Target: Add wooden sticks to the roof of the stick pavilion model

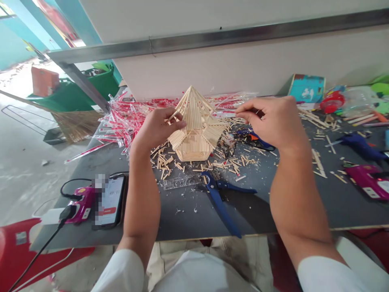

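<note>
White shirt (194, 271), left fingers (180, 125) closed on stick model (194, 142) edge, right fingers (247, 105) pinched, clear.

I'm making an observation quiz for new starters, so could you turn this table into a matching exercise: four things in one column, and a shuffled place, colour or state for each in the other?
Column one
1. Stick model
2. Cutting tool
3. Phone
4. Ruler

Column two
A. See-through
B. Pale, with a pointed top, between the left hand and the right hand
C. Screen lit
D. Blue, with its handles spread apart

Right pairs: 1-B, 2-D, 3-C, 4-A
</note>
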Tool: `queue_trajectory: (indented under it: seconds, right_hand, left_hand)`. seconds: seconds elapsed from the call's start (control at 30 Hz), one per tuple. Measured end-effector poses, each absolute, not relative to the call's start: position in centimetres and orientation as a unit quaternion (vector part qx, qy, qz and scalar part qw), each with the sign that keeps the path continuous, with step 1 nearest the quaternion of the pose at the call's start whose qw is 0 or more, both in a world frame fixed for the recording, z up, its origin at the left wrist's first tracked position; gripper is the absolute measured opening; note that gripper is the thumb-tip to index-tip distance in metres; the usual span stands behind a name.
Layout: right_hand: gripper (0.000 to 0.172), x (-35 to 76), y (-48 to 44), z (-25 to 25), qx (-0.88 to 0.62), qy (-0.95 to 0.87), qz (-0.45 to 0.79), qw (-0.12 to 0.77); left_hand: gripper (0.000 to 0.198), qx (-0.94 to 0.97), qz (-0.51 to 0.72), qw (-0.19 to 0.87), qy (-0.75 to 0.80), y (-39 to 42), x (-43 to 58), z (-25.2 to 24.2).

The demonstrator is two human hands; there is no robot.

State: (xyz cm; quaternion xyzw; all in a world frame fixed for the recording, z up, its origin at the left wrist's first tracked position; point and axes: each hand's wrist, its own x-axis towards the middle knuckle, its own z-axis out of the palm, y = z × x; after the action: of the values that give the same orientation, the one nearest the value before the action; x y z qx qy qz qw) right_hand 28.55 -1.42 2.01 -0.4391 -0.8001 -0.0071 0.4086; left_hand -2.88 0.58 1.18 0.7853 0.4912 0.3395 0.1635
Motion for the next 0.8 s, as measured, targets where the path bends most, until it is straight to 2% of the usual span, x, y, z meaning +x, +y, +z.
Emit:
queue_trajectory:
  seconds: [0.2,0.33,0.43,0.53,0.63,0.73,0.8]
  right_hand:
    - [0.018,31.4,-0.3,1.4,-0.477,-0.793,0.019,0.377]
    - [0.023,30.5,0.3,0.5,-0.499,-0.751,-0.001,0.433]
    - [0.029,27.1,0.2,-0.5,-0.453,-0.742,0.101,0.484]
    - [0.031,23.6,0.0,-1.5,-0.418,-0.73,0.225,0.491]
    - [0.028,21.7,0.0,-2.2,-0.417,-0.7,0.251,0.522]
    - [0.026,21.3,-0.2,-2.3,-0.424,-0.671,0.262,0.549]
    - [0.027,21.2,-0.3,-2.2,-0.422,-0.663,0.309,0.535]
  left_hand:
    - [0.017,0.781,0.337,0.143,0.507,0.1,-2.9,1.4]
    - [0.016,0.773,0.341,0.117,0.522,-0.1,-2.3,1.7]
    - [0.018,0.757,0.367,0.075,0.536,-0.3,-1.3,1.7]
    - [0.034,0.741,0.387,0.043,0.548,-0.9,0.1,1.7]
    - [0.049,0.727,0.387,0.03,0.566,-1.5,1.4,1.7]
    - [0.055,0.722,0.395,0.029,0.568,-1.7,2.2,1.4]
    - [0.055,0.721,0.403,0.034,0.563,-1.6,2.5,1.2]
